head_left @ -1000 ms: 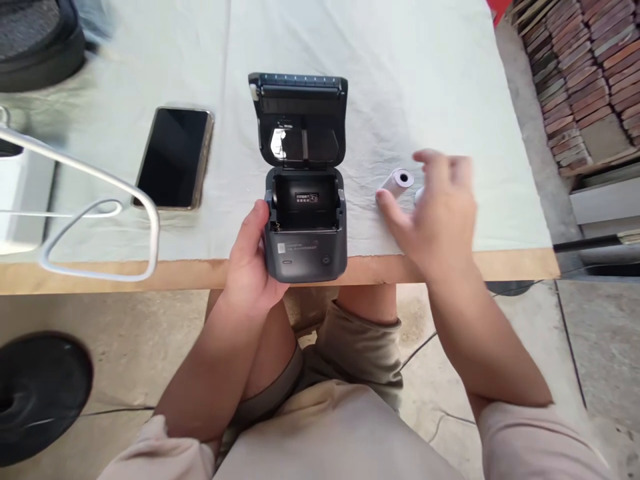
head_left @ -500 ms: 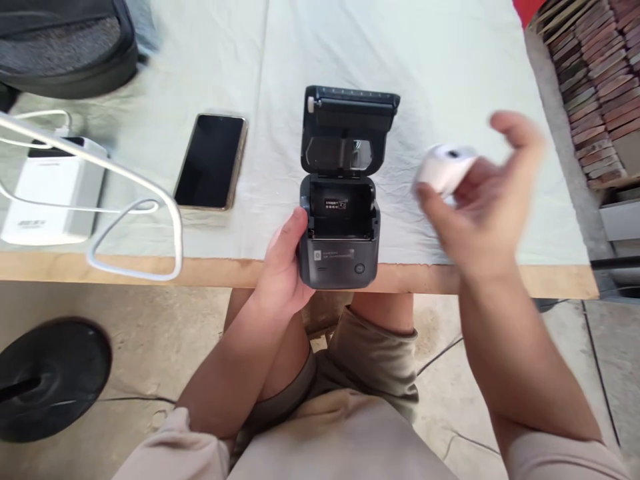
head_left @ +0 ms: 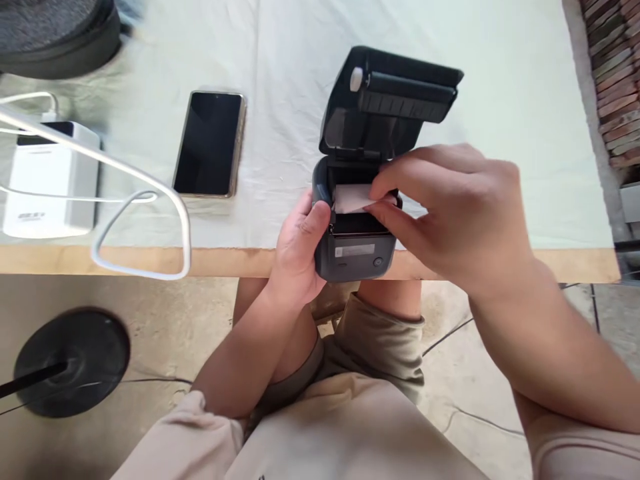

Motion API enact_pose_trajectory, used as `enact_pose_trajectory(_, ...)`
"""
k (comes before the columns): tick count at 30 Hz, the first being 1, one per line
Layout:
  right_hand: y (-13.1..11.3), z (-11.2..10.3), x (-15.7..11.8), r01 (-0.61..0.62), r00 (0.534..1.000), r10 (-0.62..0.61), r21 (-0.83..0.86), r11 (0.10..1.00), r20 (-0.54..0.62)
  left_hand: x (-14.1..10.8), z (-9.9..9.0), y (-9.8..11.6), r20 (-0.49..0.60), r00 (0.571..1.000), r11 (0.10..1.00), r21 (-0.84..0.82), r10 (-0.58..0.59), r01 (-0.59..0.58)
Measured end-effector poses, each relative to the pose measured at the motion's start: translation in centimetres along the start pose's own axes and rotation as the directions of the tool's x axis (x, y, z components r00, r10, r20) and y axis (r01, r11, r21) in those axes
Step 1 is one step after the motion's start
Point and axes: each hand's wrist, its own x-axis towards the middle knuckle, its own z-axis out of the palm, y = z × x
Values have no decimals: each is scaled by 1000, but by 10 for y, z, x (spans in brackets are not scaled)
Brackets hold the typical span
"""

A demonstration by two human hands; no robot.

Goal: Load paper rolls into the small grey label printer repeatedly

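A small dark printer (head_left: 356,257) is at the table's front edge, its lid (head_left: 390,100) raised. Wrapped round its left side is my left hand (head_left: 300,247), with the thumb on the rim. The white paper roll (head_left: 353,199) lies within the printer's compartment, partly hidden by fingers. My right hand (head_left: 450,207) reaches in from the right and pinches the roll's paper between thumb and fingers.
Left of the printer a phone (head_left: 210,145) lies on the pale cloth (head_left: 290,80). Farther left are a white power bank (head_left: 53,190) and a looped white cable (head_left: 187,230) near the edge. A black case (head_left: 65,50) sits at the back left.
My right hand has moved left with the paper roll, from beside the printer into its compartment. The printer and my left hand appear slightly farther right in the view.
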Motion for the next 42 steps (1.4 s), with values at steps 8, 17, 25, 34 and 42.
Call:
enact_pose_trajectory(8, -39, 0, -23, 52, 987, -27, 157, 986, -159, 2, -10, 2, 64, 997, 999, 9, -46, 45)
enact_pose_trajectory(17, 4, 11, -17, -221, 870, 409, 525, 822, -274, -1, -11, 1, 1, 1000, 990, 139, -22, 22)
enact_pose_trajectory(25, 7, 20, -7, -196, 810, 565, 833, 517, -160, -2, -19, -1, 31, 999, 986, 165, -17, 11)
enact_pose_trajectory(34, -14, 37, -25, -489, 839, 417, 818, 302, 348, -8, -9, 5, 17, 999, 992, 119, -35, 33)
enact_pose_trajectory(42, -3, 38, -37, -384, 872, 482, 733, 561, 87, 4, 0, 1, -128, 987, 995, -35, -96, 92)
